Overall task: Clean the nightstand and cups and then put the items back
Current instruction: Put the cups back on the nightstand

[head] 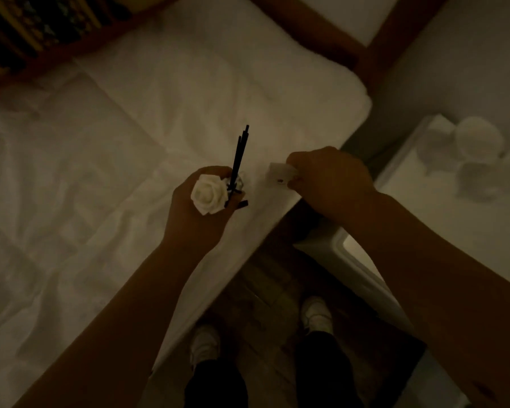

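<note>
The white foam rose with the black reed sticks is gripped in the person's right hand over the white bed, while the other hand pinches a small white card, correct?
Not quite: the head view shows the white foam rose and black reed sticks gripped in the left hand, not the right. The right hand pinches the small white card, both over the white bed.
</note>
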A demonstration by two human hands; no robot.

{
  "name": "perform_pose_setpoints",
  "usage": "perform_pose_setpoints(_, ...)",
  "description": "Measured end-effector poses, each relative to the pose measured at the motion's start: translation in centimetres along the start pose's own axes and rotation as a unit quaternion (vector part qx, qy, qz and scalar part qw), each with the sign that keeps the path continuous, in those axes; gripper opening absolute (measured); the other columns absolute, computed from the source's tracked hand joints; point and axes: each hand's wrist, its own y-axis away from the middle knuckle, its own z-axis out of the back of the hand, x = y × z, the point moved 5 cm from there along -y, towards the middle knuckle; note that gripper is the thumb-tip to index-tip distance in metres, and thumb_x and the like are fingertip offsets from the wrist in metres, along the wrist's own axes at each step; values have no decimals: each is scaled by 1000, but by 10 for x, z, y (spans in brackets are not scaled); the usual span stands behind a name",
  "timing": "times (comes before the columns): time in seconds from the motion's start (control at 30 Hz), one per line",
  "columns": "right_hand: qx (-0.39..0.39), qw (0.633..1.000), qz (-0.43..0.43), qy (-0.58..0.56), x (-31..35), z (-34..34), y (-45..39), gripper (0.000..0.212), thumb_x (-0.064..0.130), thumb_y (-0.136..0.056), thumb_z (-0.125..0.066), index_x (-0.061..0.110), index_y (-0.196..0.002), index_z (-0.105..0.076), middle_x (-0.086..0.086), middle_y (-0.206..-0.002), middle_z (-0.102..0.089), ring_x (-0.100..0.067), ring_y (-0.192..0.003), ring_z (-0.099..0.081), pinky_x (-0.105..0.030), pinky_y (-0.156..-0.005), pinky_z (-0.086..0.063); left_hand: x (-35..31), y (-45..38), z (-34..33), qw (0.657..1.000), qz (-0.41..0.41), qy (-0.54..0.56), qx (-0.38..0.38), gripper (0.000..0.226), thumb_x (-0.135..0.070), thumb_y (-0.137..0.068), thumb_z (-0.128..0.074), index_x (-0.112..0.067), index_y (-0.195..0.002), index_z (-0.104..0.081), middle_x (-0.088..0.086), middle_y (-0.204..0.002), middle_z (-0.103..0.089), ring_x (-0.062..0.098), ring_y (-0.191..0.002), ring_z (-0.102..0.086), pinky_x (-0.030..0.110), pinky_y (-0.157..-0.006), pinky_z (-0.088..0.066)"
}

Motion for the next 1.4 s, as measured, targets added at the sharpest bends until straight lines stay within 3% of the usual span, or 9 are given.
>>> perform_pose_setpoints(0.17, -14, 995, -94, -22, -74, 6, 48, 21, 27, -92, -55, 21, -111, -61, -7, -98, -65, -25, -83, -61, -38, -67, -52, -48, -11, -72, 991, -88, -44, 85, 15, -2, -83, -70, 4, -97, -66, -11, -82, -56, -16, -77, -53, -4, -72, -37)
perform_pose_setpoints(0.3, -36, 989, -139, -35, -125, 4, 86, 20, 29, -92, -55, 25, -111, -60, -3, -91, -62, -22, -77, -57, -29, -56, -37, -74, -17, -123, 985, -87, -25, 145, 38, -13, -82, -74, -5, -117, -63, 3, -111, -64, 1, -96, -57, 2, -84, -40)
perform_pose_setpoints(0.43, -47, 979, -194, -47, -175, 4, 130, 14, 32, -91, -57, 25, -103, -59, 1, -81, -54, -19, -68, -48, -29, -54, -32, -106, -12, -178, 977, -98, -8, 191, 36, -14, -80, -76, -11, -114, -62, 3, -111, -65, 12, -100, -61, 20, -90, -49)
perform_pose_setpoints(0.73, -72, 952, -287, -72, -287, -10, 226, 16, 34, -90, -59, 22, -101, -62, -4, -87, -63, -22, -73, -57, -29, -56, -39, -171, 19, -315, 942, -142, -1, 305, 31, -3, -84, -68, -8, -112, -56, -19, -95, -51, -29, -85, -49, -6, -73, -35)
perform_pose_setpoints(0.83, -85, 943, -311, -86, -325, -20, 254, 17, 33, -91, -59, 22, -103, -63, -5, -89, -64, -22, -73, -58, -28, -55, -36, -185, 30, -367, 930, -152, 2, 334, 30, -5, -83, -70, -8, -110, -58, -19, -92, -53, -28, -82, -51, -6, -69, -37)
perform_pose_setpoints(0.93, -94, 935, -328, -92, -360, -30, 273, 19, 31, -92, -58, 19, -106, -62, -7, -94, -64, -25, -78, -59, -30, -58, -40, -197, 38, -410, 921, -174, 32, 348, 34, 3, -81, -70, 4, -113, -59, -5, -98, -62, -15, -87, -59, 4, -73, -45)
perform_pose_setpoints(1.03, -104, 931, -343, -63, -387, -39, 287, 18, 30, -92, -57, 20, -106, -60, -7, -96, -64, -26, -84, -59, -30, -60, -38, -209, 47, -446, 908, -215, 37, 359, 32, 7, -82, -67, 10, -112, -57, 0, -97, -60, -17, -87, -57, 3, -75, -44)
perform_pose_setpoints(1.23, -125, 926, -352, -50, -431, -46, 303, 17, 27, -94, -54, 19, -108, -60, -7, -99, -64, -27, -89, -58, -31, -61, -39, -228, 48, -502, 912, -220, 44, 344, 26, -1, -84, -69, -7, -108, -58, -9, -96, -57, -13, -87, -58, 6, -72, -47)
perform_pose_setpoints(1.4, -138, 923, -357, -49, -456, -44, 299, 17, 26, -93, -55, 19, -108, -59, -7, -101, -63, -29, -96, -57, -33, -67, -40, -237, 42, -524, 913, -256, 8, 319, 16, -2, -87, -63, -14, -97, -57, -9, -88, -55, 9, -83, -61, 29, -78, -55)
